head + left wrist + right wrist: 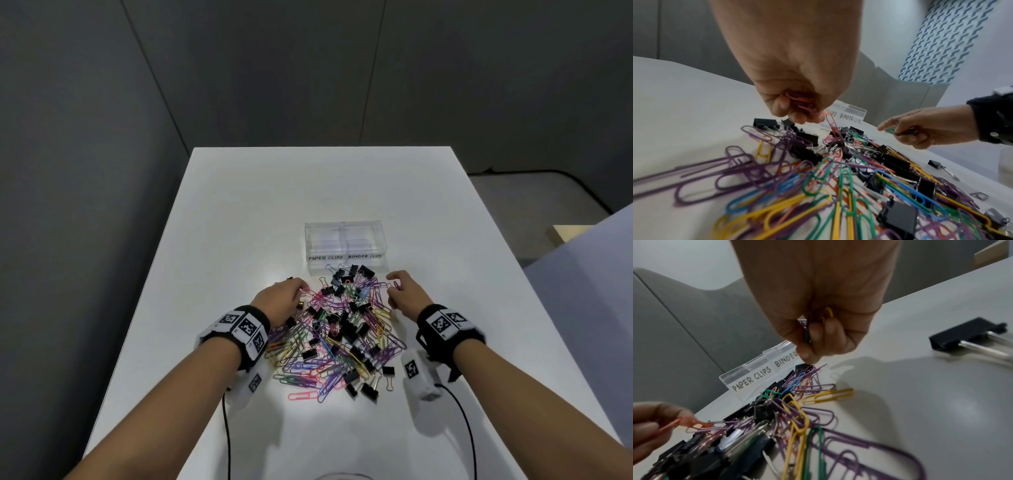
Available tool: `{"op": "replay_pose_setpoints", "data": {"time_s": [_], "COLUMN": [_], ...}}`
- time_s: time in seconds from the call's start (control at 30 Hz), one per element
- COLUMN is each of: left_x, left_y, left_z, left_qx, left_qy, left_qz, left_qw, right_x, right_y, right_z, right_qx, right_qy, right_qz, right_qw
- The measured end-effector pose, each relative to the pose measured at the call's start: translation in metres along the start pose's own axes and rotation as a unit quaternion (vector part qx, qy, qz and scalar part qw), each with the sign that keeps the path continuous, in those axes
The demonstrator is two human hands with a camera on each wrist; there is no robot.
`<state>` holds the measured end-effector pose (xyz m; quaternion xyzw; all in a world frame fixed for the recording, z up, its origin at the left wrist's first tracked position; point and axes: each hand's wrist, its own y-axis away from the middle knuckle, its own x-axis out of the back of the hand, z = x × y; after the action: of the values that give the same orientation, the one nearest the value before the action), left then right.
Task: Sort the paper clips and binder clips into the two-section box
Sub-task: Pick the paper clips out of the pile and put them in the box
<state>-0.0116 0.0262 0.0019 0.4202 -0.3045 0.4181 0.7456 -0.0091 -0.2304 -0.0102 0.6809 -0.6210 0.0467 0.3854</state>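
Observation:
A heap of coloured paper clips point(329, 339) mixed with black binder clips point(349, 325) lies mid-table, in front of the clear two-section box point(346, 240) labelled PAPER CLIPS on the left and BINDER CLIPS on the right. My left hand point(284, 298) is at the heap's far left edge; it grips a bunch of pink paper clips point(801, 102) with one more dangling from its fingertips. My right hand point(404, 291) hovers at the heap's far right edge, its fingers curled round a few paper clips point(826, 316), yellow and green among them. Both box sections look empty.
The white table point(239, 212) has bare surface left, right and behind the box. A lone binder clip point(970, 335) lies right of the heap. Camera cables point(226, 428) trail along the near table edge. A grey wall stands behind; another white surface point(582, 274) sits at the right.

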Motion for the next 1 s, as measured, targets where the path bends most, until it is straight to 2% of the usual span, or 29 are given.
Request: {"op": "replay_pose_setpoints", "data": {"time_s": [0.2,0.33,0.47,0.7,1.0], "left_x": [0.000,-0.002,-0.008,-0.012,-0.001], "left_y": [0.008,0.013,0.014,0.022,0.018], "left_z": [-0.003,0.002,0.000,0.001,-0.003], "left_qx": [0.003,0.008,0.015,0.027,0.014], "left_qy": [0.076,0.104,0.131,0.145,0.135], "left_qz": [0.028,0.062,0.048,0.035,-0.010], "left_qw": [0.997,0.993,0.990,0.988,0.991], "right_x": [0.004,0.003,-0.002,-0.012,0.002], "right_y": [0.000,0.003,0.010,0.013,0.017], "right_z": [0.002,0.005,0.014,0.013,0.005], "right_qx": [-0.038,-0.016,-0.015,0.016,0.049], "right_qy": [0.009,0.106,0.198,0.246,0.310], "right_qz": [-0.001,0.019,-0.021,-0.009,-0.040], "right_qw": [0.999,0.994,0.980,0.969,0.949]}}
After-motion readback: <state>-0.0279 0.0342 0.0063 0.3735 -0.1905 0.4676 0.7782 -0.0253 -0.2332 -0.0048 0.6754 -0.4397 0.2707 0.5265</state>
